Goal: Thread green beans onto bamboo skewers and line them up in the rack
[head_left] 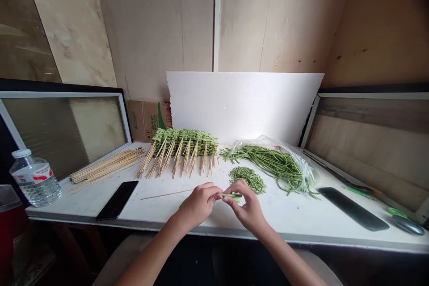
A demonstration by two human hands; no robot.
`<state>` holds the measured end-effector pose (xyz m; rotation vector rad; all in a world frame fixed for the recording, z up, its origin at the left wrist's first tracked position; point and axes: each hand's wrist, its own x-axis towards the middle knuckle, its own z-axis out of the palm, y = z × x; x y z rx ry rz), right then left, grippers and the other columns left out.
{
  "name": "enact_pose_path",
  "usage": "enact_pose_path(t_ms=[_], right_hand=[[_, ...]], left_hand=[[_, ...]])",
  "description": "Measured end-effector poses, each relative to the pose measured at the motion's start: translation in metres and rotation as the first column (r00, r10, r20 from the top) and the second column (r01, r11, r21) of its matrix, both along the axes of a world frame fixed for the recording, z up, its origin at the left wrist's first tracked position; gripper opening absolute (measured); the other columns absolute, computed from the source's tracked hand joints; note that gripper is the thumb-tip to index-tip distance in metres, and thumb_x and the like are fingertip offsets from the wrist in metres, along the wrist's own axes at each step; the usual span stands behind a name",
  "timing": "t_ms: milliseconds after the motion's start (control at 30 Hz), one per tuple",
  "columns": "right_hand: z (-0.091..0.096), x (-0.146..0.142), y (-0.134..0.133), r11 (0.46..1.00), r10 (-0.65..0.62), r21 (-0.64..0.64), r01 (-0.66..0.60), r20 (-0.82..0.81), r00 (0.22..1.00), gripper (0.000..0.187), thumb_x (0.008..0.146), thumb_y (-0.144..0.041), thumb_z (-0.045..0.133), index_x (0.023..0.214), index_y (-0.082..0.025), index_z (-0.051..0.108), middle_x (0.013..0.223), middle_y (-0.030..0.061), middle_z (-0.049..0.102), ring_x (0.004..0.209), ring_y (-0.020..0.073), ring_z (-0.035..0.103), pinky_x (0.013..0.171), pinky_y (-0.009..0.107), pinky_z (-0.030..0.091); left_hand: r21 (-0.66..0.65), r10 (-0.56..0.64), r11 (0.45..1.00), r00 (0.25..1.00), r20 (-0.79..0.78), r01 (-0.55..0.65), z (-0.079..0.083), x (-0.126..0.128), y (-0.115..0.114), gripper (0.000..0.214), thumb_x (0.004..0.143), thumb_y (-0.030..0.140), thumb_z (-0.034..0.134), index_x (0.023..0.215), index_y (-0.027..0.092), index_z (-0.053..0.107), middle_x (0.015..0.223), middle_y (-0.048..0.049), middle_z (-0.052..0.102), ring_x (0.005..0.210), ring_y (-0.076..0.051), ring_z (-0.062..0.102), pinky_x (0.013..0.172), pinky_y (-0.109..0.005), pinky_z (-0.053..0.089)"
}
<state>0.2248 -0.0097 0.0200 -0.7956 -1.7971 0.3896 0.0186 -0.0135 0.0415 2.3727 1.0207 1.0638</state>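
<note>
My left hand (197,203) is closed in a pinch on a thin bamboo skewer (167,195) that runs out to the left over the white table (295,219). My right hand (246,203) is closed on short green bean pieces (234,196) at the skewer's tip, right against the left hand. Just behind my hands lies a small pile of cut bean pieces (248,178). Behind it, long green beans (271,163) spill from a clear plastic bag (301,167). A row of finished bean skewers (182,147) lies at the back centre.
A bundle of bare skewers (107,165) lies at the left, a black phone (117,200) near the front edge, a water bottle (33,178) at the far left. A black knife (353,209) lies at the right. A white foam board (244,103) leans on the wall, beside a cardboard box (149,120).
</note>
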Motion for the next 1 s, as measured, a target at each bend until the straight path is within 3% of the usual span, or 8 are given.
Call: enact_pose_path(t_ms=[133,367,567,700,767,867,1000], right_hand=[[0.005,0.000,-0.003,1.000,-0.017,0.024,0.018,-0.030,0.999,0.015,0.093,-0.041,0.072,0.091,-0.026,0.073,0.085,0.0062,0.068,0.087,0.0260,0.059,0.078,0.041,0.050],[0.012,0.002,-0.006,0.984,-0.092,0.175,0.042,0.289,0.953,0.011,0.094,-0.023,0.067,0.093,-0.030,0.075,0.088,0.0071,0.071,0.100,0.0314,0.055,0.091,0.051,0.045],[0.011,0.001,-0.003,0.999,0.046,0.008,-0.049,0.253,0.966,0.025,0.088,-0.006,0.060,0.084,-0.026,0.074,0.083,0.0048,0.070,0.098,0.0279,0.053,0.094,0.048,0.044],[0.012,0.007,0.002,0.982,0.171,-0.107,-0.153,0.189,0.967,0.015,0.092,-0.017,0.067,0.082,-0.025,0.076,0.082,0.0051,0.070,0.098,0.0263,0.053,0.091,0.043,0.046],[0.012,0.016,0.009,0.974,0.200,-0.139,-0.178,0.163,0.966,0.013,0.093,-0.028,0.071,0.081,-0.024,0.077,0.081,0.0058,0.070,0.098,0.0265,0.054,0.089,0.042,0.047],[0.010,0.039,0.027,0.981,0.135,-0.152,-0.117,0.115,0.984,0.024,0.090,-0.043,0.074,0.078,-0.023,0.077,0.084,0.0076,0.070,0.099,0.0285,0.057,0.089,0.044,0.048],[-0.004,0.063,0.051,0.983,-0.142,-0.093,0.156,0.143,0.980,0.025,0.085,-0.050,0.079,0.084,-0.025,0.082,0.087,0.0088,0.071,0.099,0.0323,0.058,0.090,0.048,0.047]], left_hand=[[0.022,0.013,1.000,0.999,-0.036,-0.012,0.002,0.000,-0.002,0.023,0.103,0.019,0.051,0.103,0.023,0.074,0.091,-0.0037,0.069,0.081,-0.017,0.064,0.073,-0.026,0.046],[0.013,0.079,0.997,0.991,-0.110,-0.078,-0.003,-0.001,-0.001,0.026,0.097,0.011,0.053,0.091,0.023,0.075,0.092,-0.0030,0.071,0.080,-0.017,0.065,0.070,-0.027,0.044],[0.028,-0.017,0.999,0.996,-0.088,0.019,-0.011,0.004,0.004,0.033,0.086,-0.003,0.052,0.078,0.020,0.074,0.083,-0.0024,0.070,0.083,-0.018,0.064,0.077,-0.027,0.047],[0.026,-0.085,0.996,0.994,-0.067,0.087,-0.012,0.006,0.006,0.035,0.085,-0.005,0.050,0.077,0.020,0.073,0.078,-0.0021,0.069,0.082,-0.017,0.063,0.076,-0.026,0.047],[0.038,-0.064,0.997,0.993,-0.096,0.068,-0.010,0.000,0.009,0.036,0.083,-0.007,0.049,0.077,0.020,0.072,0.079,-0.0021,0.070,0.085,-0.018,0.062,0.078,-0.027,0.047],[0.047,0.059,0.997,0.989,-0.139,-0.053,-0.004,-0.019,0.017,0.038,0.079,-0.009,0.046,0.075,0.020,0.070,0.080,-0.0023,0.069,0.088,-0.020,0.062,0.082,-0.030,0.046],[0.012,0.192,0.981,0.978,-0.078,-0.191,0.001,-0.042,0.030,0.030,0.093,0.004,0.045,0.085,0.020,0.070,0.090,-0.0040,0.068,0.087,-0.020,0.063,0.080,-0.030,0.048]])
